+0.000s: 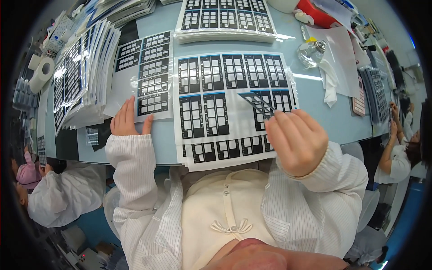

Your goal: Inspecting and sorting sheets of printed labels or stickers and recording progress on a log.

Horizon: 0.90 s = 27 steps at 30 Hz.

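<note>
My right hand (299, 141) pinches a black label with rows of clear windows (257, 105), tilted above a white sheet (239, 128). That sheet carries two rows of similar black labels with blue top edges, and a bare white gap shows in its lower row beside the held label. More printed sheets stick out underneath, toward me. My left hand (124, 120) lies with fingers apart on the lower edge of another sheet (123, 87). This one has black labels down its right side and at its top left, with blank backing elsewhere.
A thick stack of label sheets (225, 36) lies beyond the middle sheet; another stack (96, 76) leans at left. To the right are a glass bottle with a metal top (310, 53), crumpled white tissue (330, 83) and a red bin (317, 15). Co-workers sit at both sides.
</note>
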Tool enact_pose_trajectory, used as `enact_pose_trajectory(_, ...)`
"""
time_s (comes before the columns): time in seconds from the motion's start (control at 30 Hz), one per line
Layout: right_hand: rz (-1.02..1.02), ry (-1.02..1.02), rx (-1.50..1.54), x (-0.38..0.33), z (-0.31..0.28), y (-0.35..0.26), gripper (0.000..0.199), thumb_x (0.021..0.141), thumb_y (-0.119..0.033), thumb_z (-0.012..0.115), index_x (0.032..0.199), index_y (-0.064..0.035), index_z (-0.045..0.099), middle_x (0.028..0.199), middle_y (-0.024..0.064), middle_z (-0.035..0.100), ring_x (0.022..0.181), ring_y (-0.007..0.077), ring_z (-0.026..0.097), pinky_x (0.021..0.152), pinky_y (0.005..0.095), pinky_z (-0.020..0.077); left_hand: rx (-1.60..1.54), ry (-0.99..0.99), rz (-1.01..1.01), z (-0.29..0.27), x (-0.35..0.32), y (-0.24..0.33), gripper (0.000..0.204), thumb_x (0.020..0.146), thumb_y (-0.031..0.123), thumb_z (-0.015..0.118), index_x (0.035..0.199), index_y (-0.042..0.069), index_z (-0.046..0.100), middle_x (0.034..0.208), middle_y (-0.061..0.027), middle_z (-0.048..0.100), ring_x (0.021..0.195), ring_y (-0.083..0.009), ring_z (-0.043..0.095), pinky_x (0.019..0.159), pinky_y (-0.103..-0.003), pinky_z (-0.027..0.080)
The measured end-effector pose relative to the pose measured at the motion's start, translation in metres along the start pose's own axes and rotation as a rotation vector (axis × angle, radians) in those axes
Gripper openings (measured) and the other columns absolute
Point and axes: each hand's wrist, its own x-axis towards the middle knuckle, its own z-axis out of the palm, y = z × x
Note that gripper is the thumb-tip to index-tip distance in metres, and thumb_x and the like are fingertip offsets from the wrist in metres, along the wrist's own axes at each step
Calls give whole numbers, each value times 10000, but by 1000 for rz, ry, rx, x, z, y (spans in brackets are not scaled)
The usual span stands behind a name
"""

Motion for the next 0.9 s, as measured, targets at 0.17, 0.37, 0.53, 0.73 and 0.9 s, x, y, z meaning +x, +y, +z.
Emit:
enact_pose_trajectory(0.17,-90,-69,-68,1,16,-19,151,600,-18,591,698,96,576,736,217,577,649,288,575,645,356,491,55,9,-58,8,-5,5,659,803,474,534,1329,126,343,1286,-74,446,1242,-235,346,1028,-497,171)
enact_pose_trajectory(0.37,-90,-104,-75,1,34,-39,222,534,-65,529,651,121,563,766,296,568,713,352,583,671,375,492,153,88,-5,-4,-8,9,578,832,441,502,1290,105,399,1290,-71,450,1266,-254,319,1027,-538,119)
enact_pose_trajectory(0.53,-103,-182,-17,4,44,-46,214,581,-55,547,696,122,585,794,311,579,717,357,592,655,372,493,-455,144,352,-20,-16,45,473,862,355,478,1219,45,473,1275,-124,458,1249,-295,345,1033,-476,167)
enact_pose_trajectory(0.73,-74,-211,-53,8,45,-48,245,604,-29,561,782,135,605,801,310,579,697,331,583,584,322,470,-474,7,416,-13,-17,60,407,850,214,478,1199,4,480,1271,-165,449,1228,-341,353,995,-452,263)
enact_pose_trajectory(0.9,13,-190,-73,13,51,-48,261,601,-21,568,807,134,609,794,286,583,683,303,571,583,307,466,-509,11,401,-8,-17,60,393,826,137,482,1196,3,487,1272,-167,446,1218,-345,363,990,-448,280)
